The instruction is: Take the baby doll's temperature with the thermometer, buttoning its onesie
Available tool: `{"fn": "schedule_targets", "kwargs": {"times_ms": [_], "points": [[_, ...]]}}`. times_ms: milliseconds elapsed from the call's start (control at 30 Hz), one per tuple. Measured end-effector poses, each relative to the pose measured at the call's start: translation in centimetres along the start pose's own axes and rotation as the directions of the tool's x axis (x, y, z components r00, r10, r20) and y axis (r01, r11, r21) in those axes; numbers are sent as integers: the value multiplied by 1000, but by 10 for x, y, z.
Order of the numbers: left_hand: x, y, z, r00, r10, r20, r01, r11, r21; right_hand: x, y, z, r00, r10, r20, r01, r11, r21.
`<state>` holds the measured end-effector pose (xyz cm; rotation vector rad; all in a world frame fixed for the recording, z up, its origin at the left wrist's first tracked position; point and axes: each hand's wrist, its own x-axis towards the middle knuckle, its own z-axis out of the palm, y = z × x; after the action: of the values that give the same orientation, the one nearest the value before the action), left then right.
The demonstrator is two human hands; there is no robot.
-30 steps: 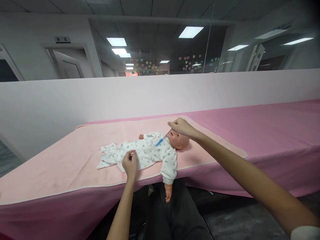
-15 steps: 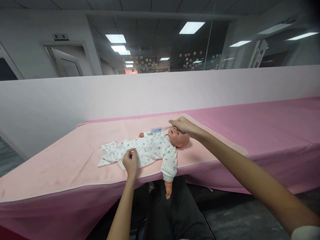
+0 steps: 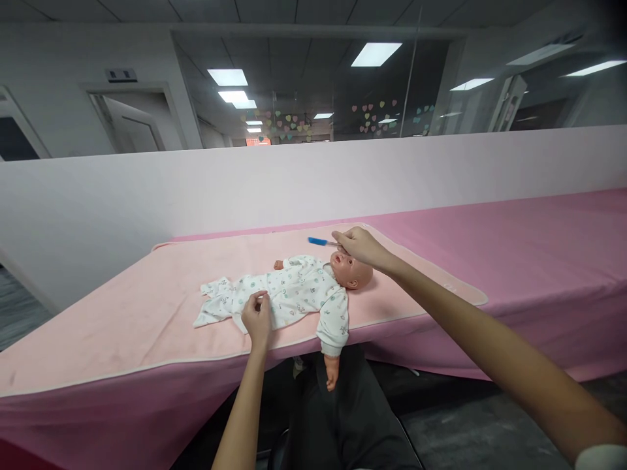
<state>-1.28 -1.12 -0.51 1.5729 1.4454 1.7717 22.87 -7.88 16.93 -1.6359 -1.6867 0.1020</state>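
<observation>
A baby doll (image 3: 289,290) in a white patterned sleepsuit lies on its back, its head (image 3: 353,271) to the right. One of its arms (image 3: 332,362) hangs over the table's near edge. Above the doll's face, my right hand (image 3: 360,247) is closed on a slim pen-like stick with a blue end (image 3: 317,241), which points left, nearly level. Its exact kind cannot be made out. My left hand (image 3: 257,316) is by the doll's lower body, fingers curled, thumb and forefinger close together. Anything between those fingertips is too small to see.
Under the doll is a peach mat (image 3: 147,300) with a pale border, on a table with a pink cloth (image 3: 539,248). A low white wall (image 3: 294,189) with glass above runs behind it. My legs (image 3: 337,424) are below the near edge.
The blue end of the stick has swung up and away from the doll's chest, from blurred to sharp. Both hands and the doll stay almost where they were.
</observation>
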Motion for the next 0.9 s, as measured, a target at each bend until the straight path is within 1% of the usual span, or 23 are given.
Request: {"fn": "schedule_targets", "kwargs": {"times_ms": [100,167,333,500,700,767,833,900], "points": [[0,0,0,1000,-9,0,9,1000,-6,0,1,-2,999,12,37,-14,998,69],[0,0,0,1000,-14,0,14,1000,-5,-3,-1,-4,1000,13,25,-14,997,70],[-1,1,0,1000,-23,2,23,1000,-13,-12,-13,-6,999,-43,16,42,998,49],[-1,2,-1,1000,-20,5,20,1000,-8,-7,-17,-5,1000,-20,21,19,997,72],[-1,1,0,1000,-14,3,14,1000,-10,-4,-13,-2,1000,-15,-17,16,999,48],[-2,0,0,1000,-20,3,20,1000,-16,-5,-12,-2,997,-22,-77,27,998,59],[-2,0,0,1000,-21,3,21,1000,-22,-6,-12,-2,992,-21,-125,34,994,104],[-2,-1,0,1000,-16,5,16,1000,-22,-5,-11,-3,992,4,-128,19,983,181]]}}
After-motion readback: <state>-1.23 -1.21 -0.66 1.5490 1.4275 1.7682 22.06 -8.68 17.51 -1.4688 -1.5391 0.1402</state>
